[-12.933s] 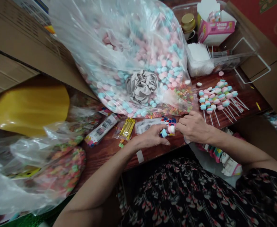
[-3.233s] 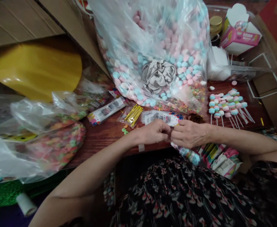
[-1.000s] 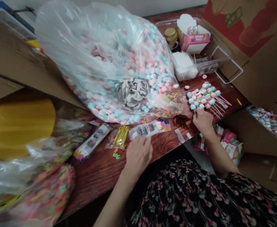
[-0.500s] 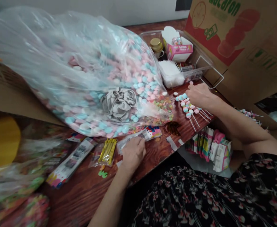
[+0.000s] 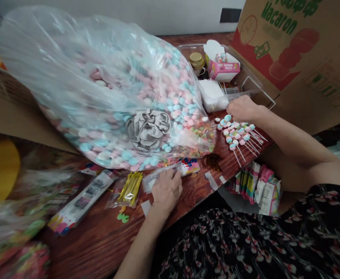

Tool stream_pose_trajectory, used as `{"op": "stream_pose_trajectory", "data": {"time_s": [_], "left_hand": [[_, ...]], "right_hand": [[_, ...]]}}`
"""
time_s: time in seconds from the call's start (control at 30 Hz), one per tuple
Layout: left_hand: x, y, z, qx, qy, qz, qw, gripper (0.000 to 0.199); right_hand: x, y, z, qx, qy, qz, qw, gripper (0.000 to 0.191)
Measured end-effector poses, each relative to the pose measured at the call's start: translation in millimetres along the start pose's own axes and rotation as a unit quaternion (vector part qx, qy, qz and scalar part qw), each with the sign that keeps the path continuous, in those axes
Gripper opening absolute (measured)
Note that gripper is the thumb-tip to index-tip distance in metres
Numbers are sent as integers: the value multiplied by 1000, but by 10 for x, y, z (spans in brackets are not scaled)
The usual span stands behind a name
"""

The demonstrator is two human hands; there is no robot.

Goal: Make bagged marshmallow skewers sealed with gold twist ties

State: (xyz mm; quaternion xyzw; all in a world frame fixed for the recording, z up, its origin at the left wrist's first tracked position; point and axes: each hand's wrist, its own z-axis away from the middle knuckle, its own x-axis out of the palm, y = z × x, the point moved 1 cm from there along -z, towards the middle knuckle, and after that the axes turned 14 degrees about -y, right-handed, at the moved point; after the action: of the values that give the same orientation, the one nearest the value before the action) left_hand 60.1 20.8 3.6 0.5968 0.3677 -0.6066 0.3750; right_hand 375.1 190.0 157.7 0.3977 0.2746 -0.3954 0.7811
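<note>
My right hand is closed in a pinch just above a cluster of small pink, blue and white candies on sticks. A blue candy lies right under its fingertips; whatever the fingers grip is hidden. On the dark red wooden table, my left hand rests palm down with its fingers loosely extended. Its fingertips touch the edge of a clear plastic packet. Beside that hand lies a small bag of yellow twist ties.
A huge clear bag of candies with a grey scrunchie on it covers the table's middle. Behind my right hand stand a clear tray, a tub of white sticks and a large Macaron carton. Packaged boxes sit below the table edge.
My right hand has lifted slightly back from the candy cluster, uncovering more of it. The left hand's fingers have spread a little on the table. The view has shifted slightly.
</note>
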Motion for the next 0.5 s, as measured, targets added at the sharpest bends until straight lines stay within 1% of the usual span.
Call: {"op": "stream_pose_trajectory", "data": {"time_s": [0.1,0.27,0.4,0.5], "left_hand": [[24,2,8,-2,20,7,1000,15],[79,-30,30,-10,50,18,999,11],[94,-37,50,-9,68,42,997,14],[69,-17,62,-7,62,53,997,14]], "right_hand": [[-21,44,-44,3,-15,-8,1000,34],[-40,72,-5,-9,-31,-18,999,30],[0,18,6,-10,-14,-4,1000,29],[53,-48,-39,-24,1,-8,1000,28]]}}
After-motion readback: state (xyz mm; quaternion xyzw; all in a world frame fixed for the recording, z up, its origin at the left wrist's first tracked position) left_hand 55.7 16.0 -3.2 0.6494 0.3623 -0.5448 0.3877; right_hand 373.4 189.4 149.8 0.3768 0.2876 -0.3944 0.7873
